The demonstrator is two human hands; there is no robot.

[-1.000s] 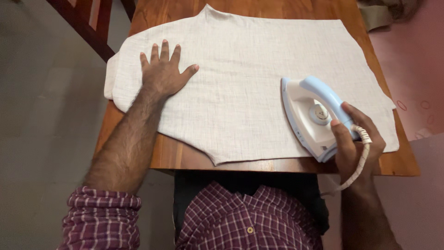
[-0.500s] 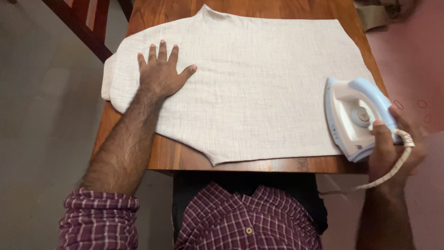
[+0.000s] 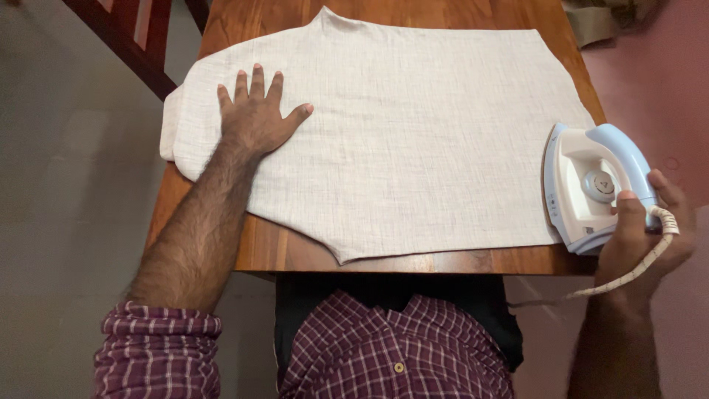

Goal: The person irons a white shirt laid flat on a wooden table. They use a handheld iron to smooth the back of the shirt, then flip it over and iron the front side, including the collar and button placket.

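Maroon-and-white checked shirt (image 3: 391, 347) with a small pale button, sleeve (image 3: 159, 347) rolled above the elbow, hairy bare forearm, dark trousers below the shirt

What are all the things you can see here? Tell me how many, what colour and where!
cloth: one, pale beige, spread flat across the table
iron: one, white and light blue, at the right edge of the table, partly over the cloth's corner
cord: one, whitish, running from the iron around the right hand
table: one, brown wood, under the cloth
wooden frame: one, dark reddish, top left on the floor
shirt: one, maroon checked, bottom of the view
left hand: one, pressed flat on the cloth's left part
right hand: one, gripping the iron's handle
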